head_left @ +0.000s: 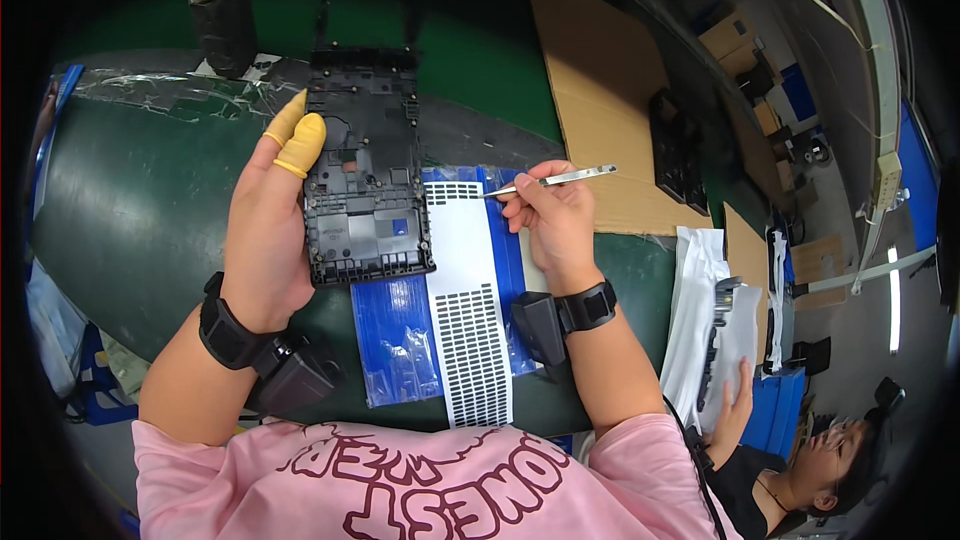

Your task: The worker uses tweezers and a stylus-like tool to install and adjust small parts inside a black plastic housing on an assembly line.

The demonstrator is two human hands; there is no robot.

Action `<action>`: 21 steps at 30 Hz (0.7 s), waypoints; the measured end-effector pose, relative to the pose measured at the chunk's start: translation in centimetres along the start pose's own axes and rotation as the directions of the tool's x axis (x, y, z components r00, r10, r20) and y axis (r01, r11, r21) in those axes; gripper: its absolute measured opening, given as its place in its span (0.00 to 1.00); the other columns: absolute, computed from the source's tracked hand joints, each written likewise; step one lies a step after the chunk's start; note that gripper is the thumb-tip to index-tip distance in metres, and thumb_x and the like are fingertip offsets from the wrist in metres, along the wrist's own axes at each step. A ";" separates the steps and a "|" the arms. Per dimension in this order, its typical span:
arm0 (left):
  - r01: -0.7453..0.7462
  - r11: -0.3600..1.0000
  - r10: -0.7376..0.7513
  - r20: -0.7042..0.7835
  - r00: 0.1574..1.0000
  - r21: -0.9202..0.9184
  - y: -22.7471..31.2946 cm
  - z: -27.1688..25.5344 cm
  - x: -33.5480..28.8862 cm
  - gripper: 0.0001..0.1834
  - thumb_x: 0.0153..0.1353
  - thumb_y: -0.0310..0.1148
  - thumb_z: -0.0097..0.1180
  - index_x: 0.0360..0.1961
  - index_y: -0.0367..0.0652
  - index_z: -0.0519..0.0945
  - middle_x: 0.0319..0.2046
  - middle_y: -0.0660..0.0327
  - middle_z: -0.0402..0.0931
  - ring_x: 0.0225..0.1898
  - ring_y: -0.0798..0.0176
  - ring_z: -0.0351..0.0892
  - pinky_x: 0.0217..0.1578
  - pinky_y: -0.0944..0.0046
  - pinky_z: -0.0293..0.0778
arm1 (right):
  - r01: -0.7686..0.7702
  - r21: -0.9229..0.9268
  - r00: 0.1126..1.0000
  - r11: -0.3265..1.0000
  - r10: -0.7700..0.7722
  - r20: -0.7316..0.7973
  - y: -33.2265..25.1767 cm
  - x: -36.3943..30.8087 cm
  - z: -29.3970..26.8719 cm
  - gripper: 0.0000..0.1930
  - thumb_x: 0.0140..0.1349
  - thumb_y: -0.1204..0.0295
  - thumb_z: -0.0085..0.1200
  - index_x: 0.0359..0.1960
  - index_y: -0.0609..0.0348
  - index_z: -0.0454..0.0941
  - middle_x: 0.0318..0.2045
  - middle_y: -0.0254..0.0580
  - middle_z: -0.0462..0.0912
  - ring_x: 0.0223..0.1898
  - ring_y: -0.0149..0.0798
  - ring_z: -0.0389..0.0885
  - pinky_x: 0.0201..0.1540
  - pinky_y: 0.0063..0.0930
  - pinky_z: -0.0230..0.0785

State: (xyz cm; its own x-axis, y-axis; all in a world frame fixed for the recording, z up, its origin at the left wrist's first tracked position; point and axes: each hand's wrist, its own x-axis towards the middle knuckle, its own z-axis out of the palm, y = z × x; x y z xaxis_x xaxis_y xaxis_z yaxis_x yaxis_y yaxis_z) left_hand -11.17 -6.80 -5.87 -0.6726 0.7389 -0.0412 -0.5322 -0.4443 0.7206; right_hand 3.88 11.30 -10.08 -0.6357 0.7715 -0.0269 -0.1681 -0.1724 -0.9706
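Note:
A black plastic housing [365, 170], rectangular with molded ribs and clips, is gripped along its left side by my left hand [270, 210]. Yellow finger cots cover two of that hand's fingers. Just right of the housing lies a white sheet [460, 250] with rows of small black rectangular pads. In my right hand [552, 215] a pair of metal tweezers [570, 177] is pinched, its tip at the top rows of pads. Whether the tips hold a pad is too small to tell. Under the sheet is a blue plastic board [395, 340].
A green work surface [130, 190] spreads around the board. Brown cardboard [600, 120] stands at the far right, with a black part [680, 155] on it. White wrapping [695, 280] lies at right, beside a co-worker's hand [735, 405]. A grey post [218, 10] rises at the far left.

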 end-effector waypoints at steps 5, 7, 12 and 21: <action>0.013 0.999 -0.012 -0.021 1.000 0.040 -0.2 0.2 -0.3 0.21 0.61 0.35 0.41 0.54 0.39 0.60 0.38 0.61 0.71 0.36 0.70 0.73 0.35 0.70 0.73 | -0.003 0.008 1.000 1.000 0.003 -0.008 0.0 -0.1 0.2 0.07 0.52 0.81 0.48 0.30 0.63 0.62 0.19 0.45 0.75 0.16 0.29 0.73 0.14 0.16 0.65; 0.020 1.000 -0.019 -0.043 0.999 0.024 -0.4 0.8 -0.1 0.20 0.61 0.35 0.41 0.54 0.39 0.61 0.38 0.61 0.71 0.35 0.70 0.73 0.35 0.70 0.73 | -0.017 0.004 1.000 1.000 0.017 -0.001 0.2 0.1 -0.3 0.07 0.52 0.81 0.48 0.30 0.63 0.63 0.20 0.46 0.75 0.16 0.29 0.73 0.14 0.16 0.64; 0.001 1.000 0.000 -0.033 0.999 0.021 -0.5 0.6 -0.3 0.21 0.62 0.34 0.40 0.55 0.40 0.59 0.40 0.61 0.70 0.37 0.70 0.72 0.38 0.70 0.71 | -0.016 -0.010 1.000 1.000 0.016 0.004 0.2 -0.1 -0.1 0.06 0.52 0.81 0.48 0.30 0.63 0.63 0.20 0.47 0.75 0.16 0.29 0.73 0.14 0.15 0.64; -0.043 0.999 0.044 0.058 0.997 -0.011 -1.5 0.6 -0.5 0.22 0.61 0.29 0.39 0.57 0.42 0.55 0.45 0.60 0.66 0.42 0.70 0.69 0.42 0.69 0.69 | -0.046 0.093 0.996 0.995 0.037 0.087 -2.7 -1.4 1.3 0.06 0.53 0.80 0.47 0.30 0.62 0.64 0.22 0.47 0.76 0.17 0.27 0.71 0.16 0.15 0.60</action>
State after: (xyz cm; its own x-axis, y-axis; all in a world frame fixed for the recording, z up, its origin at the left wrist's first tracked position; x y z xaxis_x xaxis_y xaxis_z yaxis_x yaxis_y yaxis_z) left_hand -9.68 -6.19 -6.52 -0.6645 0.7467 0.0304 -0.5084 -0.4815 0.7139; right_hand 4.28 9.86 -7.16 -0.7045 0.7084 -0.0424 -0.2084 -0.2636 -0.9419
